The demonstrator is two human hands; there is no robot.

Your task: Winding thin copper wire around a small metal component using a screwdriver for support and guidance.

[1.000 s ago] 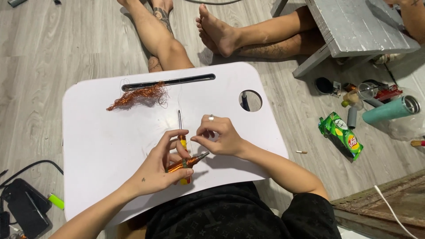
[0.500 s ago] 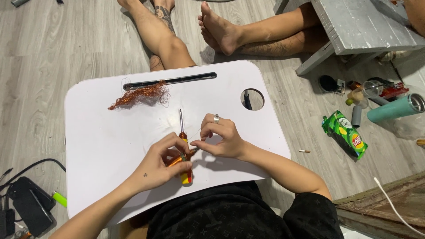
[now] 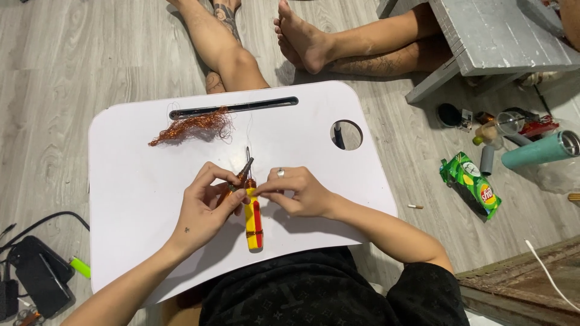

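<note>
Starting far left of my left grip, I see black pouches (image 3: 36, 274) and a green lighter (image 3: 79, 266) on the wood floor, beside the edge of the white lap table (image 3: 139, 199). Up and left of that grip, a tangle of copper wire (image 3: 192, 125) lies on the table just below the long black slot (image 3: 234, 108).

Now my left hand (image 3: 205, 208): the grip is clenched, fingers curled around a small pair of pliers (image 3: 238, 178), whose dark nose pokes out up and to the right, toward the far side of the table. Right beside it, touching my fingertips, the yellow and red screwdriver (image 3: 253, 220) lies on the table, handle toward me, shaft pointing away. Copper wire looks wound around the handle's top and bottom, though it is too fine to be sure.

My right hand (image 3: 299, 192), ring on one finger, pinches at the top of the screwdriver handle, thumb and forefinger closed on it, meeting the left fingers there.

Up and right of the right grip sits the round hole (image 3: 347, 134) in the table. Beyond the table, another person's bare feet (image 3: 299, 36). Far right on the floor: a green snack bag (image 3: 472, 183), a teal bottle (image 3: 538, 151), and a grey bench (image 3: 495, 42).
</note>
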